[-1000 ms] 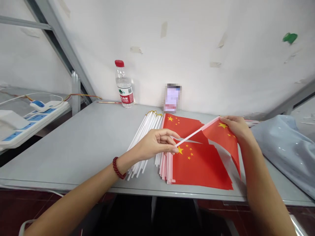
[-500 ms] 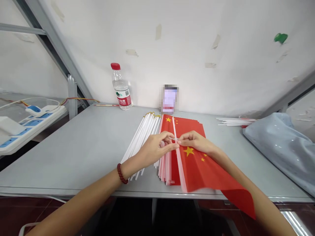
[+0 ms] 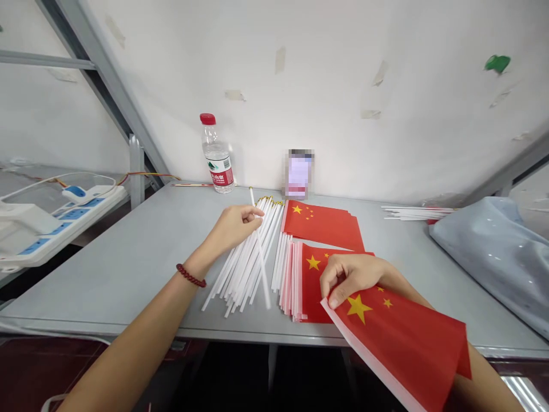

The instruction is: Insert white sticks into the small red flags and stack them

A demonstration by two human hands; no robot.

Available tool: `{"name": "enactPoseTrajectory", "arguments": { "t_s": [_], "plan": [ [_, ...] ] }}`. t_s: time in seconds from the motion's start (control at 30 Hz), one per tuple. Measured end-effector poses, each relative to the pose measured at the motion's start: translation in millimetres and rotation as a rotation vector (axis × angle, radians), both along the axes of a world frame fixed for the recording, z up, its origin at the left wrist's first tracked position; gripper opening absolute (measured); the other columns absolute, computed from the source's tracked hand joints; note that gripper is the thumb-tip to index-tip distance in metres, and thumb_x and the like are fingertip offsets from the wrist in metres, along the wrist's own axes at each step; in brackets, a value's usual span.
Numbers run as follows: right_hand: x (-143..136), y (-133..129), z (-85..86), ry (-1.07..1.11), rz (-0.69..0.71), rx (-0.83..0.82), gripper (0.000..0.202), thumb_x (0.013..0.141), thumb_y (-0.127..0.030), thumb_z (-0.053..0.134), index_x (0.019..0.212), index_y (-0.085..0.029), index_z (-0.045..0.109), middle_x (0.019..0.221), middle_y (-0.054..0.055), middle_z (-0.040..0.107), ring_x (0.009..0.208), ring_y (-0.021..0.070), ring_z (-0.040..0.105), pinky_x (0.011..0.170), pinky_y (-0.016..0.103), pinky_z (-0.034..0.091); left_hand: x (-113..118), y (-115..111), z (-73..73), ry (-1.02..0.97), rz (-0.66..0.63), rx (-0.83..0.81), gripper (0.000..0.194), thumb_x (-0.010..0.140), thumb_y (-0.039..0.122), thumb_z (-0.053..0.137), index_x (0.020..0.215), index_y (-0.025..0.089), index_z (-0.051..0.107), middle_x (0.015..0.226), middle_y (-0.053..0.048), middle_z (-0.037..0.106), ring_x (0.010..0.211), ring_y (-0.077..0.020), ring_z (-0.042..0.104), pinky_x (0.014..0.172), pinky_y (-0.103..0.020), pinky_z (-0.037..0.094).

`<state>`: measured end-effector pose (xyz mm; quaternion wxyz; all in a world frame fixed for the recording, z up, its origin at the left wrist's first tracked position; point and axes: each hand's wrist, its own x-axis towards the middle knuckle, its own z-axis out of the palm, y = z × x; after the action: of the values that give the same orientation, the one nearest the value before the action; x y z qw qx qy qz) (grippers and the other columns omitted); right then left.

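Observation:
Between thumb and fingers of my left hand is a thin white flagstick with a gold tip. It slants above a loose pile of similar white sticks. My right hand pinches a small red flag with yellow stars near one end of its white hem. The flag drapes over my right forearm and past the table's front edge. Beneath that hand lies a stack of red flags, white hems to the left. Farther back, more flags lie with white sticks along their left side.
A water bottle with a red cap and a phone stand against the wall. On the left is a power strip with cables. A pale blue bag and several white sticks lie at right on the grey table.
My hands have separated. The left has moved left over the sticks and holds one flagstick. The right has brought the red flag to the right and closer to me.

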<state>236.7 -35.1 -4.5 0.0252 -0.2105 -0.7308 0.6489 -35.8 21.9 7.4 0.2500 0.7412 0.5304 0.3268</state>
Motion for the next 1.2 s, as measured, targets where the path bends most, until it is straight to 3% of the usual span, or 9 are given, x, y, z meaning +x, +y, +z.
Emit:
{"name": "enactPoseTrajectory", "arguments": {
  "t_s": [0.1, 0.2, 0.43, 0.67, 0.77, 0.87, 0.97, 1.03, 1.2],
  "plan": [
    [1, 1, -0.5, 0.012, -0.087, 0.003, 0.019, 0.077, -0.031, 0.068, 0.08, -0.013, 0.071, 0.058, -0.003, 0.059, 0.054, 0.0069, 0.048, 0.052, 0.019, 0.039, -3, 2, -5.0, 0.203, -0.099, 0.025, 0.032, 0.074, 0.027, 0.047, 0.097, 0.015, 0.066, 0.053, 0.004, 0.05, 0.053, -0.0122, 0.047, 0.056, -0.024, 0.037],
    [1, 1, -1.9, 0.009, -0.106, 0.007, 0.018, 0.077, -0.031, 0.069, 0.079, -0.013, 0.071, 0.054, -0.004, 0.054, 0.052, 0.0066, 0.046, 0.051, 0.019, 0.038, -1, 4, -11.0, 0.288, -0.082, 0.064, 0.038, 0.075, 0.025, 0.045, 0.107, 0.014, 0.062, 0.058, 0.002, 0.057, 0.058, -0.015, 0.052, 0.059, -0.026, 0.038],
    [-2, 1, -2.7, -0.027, -0.116, 0.02, 0.019, 0.078, -0.032, 0.067, 0.081, -0.013, 0.071, 0.06, -0.003, 0.058, 0.054, 0.0064, 0.047, 0.052, 0.019, 0.038, -2, 8, -14.6, 0.346, 0.001, 0.098, 0.037, 0.078, 0.028, 0.045, 0.108, 0.014, 0.063, 0.07, -0.002, 0.064, 0.067, -0.0184, 0.059, 0.063, -0.027, 0.039],
    [-3, 1, -2.7, 0.052, -0.296, 0.048, 0.021, 0.08, -0.034, 0.066, 0.076, -0.014, 0.067, 0.052, -0.007, 0.042, 0.048, 0.0053, 0.03, 0.048, 0.021, 0.027, -1, 6, -13.6, 0.362, 0.033, 0.121, 0.035, 0.079, 0.031, 0.049, 0.107, 0.014, 0.062, 0.077, -0.005, 0.066, 0.073, -0.021, 0.06, 0.067, -0.03, 0.041],
    [-10, -1, -3.0, 0.147, -0.534, 0.094, 0.025, 0.081, -0.038, 0.064, 0.073, -0.015, 0.065, 0.058, -0.005, 0.044, 0.051, 0.0061, 0.034, 0.05, 0.022, 0.028, 7, -5, -5.3, 0.135, -0.103, 0.041, 0.03, 0.08, 0.034, 0.053, 0.104, 0.017, 0.061, 0.08, -0.003, 0.067, 0.072, -0.0173, 0.06, 0.067, -0.028, 0.044],
    [-18, -2, -4.0, 0.138, -0.746, 0.172, 0.029, 0.081, -0.045, 0.062, 0.077, -0.016, 0.065, 0.061, -0.003, 0.048, 0.054, 0.0077, 0.04, 0.052, 0.022, 0.031, 21, -23, 4.6, -0.138, -0.497, -0.237, 0.029, 0.083, 0.036, 0.053, 0.107, 0.021, 0.06, 0.097, -0.004, 0.068, 0.082, -0.0153, 0.061, 0.066, -0.026, 0.047],
    [-18, -1, -3.2, 0.086, -0.791, 0.292, 0.033, 0.083, -0.048, 0.057, 0.081, -0.016, 0.066, 0.067, 0.0, 0.055, 0.057, 0.0096, 0.045, 0.054, 0.023, 0.034, 33, -37, 7.8, -0.125, -0.703, -0.355, 0.031, 0.083, 0.035, 0.056, 0.111, 0.024, 0.065, 0.108, -0.004, 0.068, 0.093, -0.0165, 0.061, 0.077, -0.027, 0.048],
    [-10, 1, -0.1, 0.027, -0.776, 0.367, 0.035, 0.084, -0.05, 0.054, 0.084, -0.017, 0.066, 0.068, 0.0, 0.056, 0.057, 0.0098, 0.045, 0.053, 0.023, 0.034, 37, -40, 5.5, -0.075, -0.697, -0.368, 0.034, 0.082, 0.037, 0.057, 0.112, 0.023, 0.067, 0.108, -0.004, 0.069, 0.093, -0.0176, 0.062, 0.079, -0.027, 0.048],
    [28, 15, 9.1, -0.248, -0.661, 0.43, 0.034, 0.08, -0.05, 0.058, 0.089, -0.019, 0.064, 0.068, -0.001, 0.057, 0.058, 0.0114, 0.047, 0.053, 0.025, 0.035, 35, -37, -1.8, -0.065, -0.509, -0.339, 0.04, 0.081, 0.043, 0.057, 0.114, 0.021, 0.067, 0.115, -0.005, 0.067, 0.097, -0.02, 0.061, 0.079, -0.027, 0.048]
  ]
}}
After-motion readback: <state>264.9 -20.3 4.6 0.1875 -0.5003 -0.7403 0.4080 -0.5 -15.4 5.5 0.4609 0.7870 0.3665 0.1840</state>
